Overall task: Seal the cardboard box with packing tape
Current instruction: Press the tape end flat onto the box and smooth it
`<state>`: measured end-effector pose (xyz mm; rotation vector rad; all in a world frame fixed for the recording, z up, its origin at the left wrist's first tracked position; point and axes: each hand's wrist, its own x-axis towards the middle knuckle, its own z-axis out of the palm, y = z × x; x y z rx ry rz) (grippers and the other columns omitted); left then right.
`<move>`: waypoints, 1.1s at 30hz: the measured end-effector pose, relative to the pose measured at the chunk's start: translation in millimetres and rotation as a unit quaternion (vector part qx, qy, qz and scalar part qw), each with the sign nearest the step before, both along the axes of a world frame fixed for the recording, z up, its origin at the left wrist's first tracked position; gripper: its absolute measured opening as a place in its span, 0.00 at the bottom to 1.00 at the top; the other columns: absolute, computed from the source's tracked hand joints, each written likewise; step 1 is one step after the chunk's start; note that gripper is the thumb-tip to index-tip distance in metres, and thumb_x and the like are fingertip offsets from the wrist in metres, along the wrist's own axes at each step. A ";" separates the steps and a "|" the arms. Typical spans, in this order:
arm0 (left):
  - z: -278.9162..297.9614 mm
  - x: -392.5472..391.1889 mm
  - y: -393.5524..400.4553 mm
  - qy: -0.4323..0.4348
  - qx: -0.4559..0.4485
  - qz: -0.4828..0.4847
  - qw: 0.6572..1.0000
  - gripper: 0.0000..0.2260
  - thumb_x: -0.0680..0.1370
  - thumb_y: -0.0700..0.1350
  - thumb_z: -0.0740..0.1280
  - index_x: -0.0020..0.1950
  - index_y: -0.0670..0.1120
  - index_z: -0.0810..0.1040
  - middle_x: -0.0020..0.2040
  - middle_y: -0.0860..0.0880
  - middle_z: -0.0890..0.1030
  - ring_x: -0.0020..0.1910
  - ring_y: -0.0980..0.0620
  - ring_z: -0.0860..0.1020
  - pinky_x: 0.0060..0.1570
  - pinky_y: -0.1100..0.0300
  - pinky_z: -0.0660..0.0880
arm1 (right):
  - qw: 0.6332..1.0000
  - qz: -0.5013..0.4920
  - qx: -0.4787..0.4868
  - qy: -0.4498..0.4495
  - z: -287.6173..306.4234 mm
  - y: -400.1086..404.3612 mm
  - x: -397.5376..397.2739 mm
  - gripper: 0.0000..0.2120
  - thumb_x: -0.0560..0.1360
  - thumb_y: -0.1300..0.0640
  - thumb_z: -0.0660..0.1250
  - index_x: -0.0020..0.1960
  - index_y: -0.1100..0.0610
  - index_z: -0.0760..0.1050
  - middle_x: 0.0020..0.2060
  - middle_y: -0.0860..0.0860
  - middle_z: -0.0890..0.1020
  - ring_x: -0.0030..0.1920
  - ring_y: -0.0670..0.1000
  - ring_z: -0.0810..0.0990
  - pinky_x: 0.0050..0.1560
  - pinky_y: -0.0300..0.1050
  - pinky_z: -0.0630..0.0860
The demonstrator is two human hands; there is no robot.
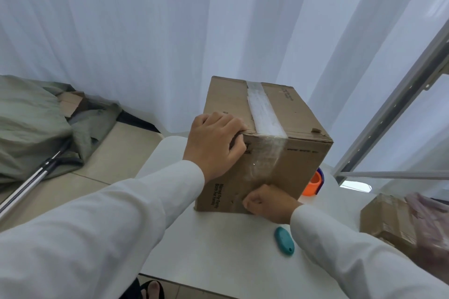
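Observation:
A brown cardboard box (294,114) stands on the white table (218,250). A strip of clear packing tape (263,111) runs along its top seam and down the near side. My left hand (213,145) grips the box's top near-left corner, fingers curled over the edge. My right hand (267,201) presses as a closed fist against the lower end of the tape on the near side. An orange and blue tape dispenser (314,183) sits behind the box on the right, partly hidden.
A teal oval object (284,240) lies on the table beside my right sleeve. Another brown box (386,218) sits at the right. A metal frame (388,114) rises on the right. Green cloth (31,124) and a metal pole (29,184) lie on the floor left.

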<state>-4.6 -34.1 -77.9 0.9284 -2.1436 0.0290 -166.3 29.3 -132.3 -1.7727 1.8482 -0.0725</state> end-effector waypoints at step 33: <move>0.3 8.2 -12.8 0.014 -0.007 -0.035 0.999 0.12 0.73 0.49 0.58 0.46 0.48 0.80 0.46 0.53 0.82 0.48 0.49 0.77 0.52 0.59 0.61 | 0.850 0.178 -0.345 0.356 -51.5 18.0 -1.5 0.45 0.70 0.36 0.54 0.76 0.62 0.45 0.73 0.56 0.55 0.76 0.55 0.38 0.74 0.51 0.40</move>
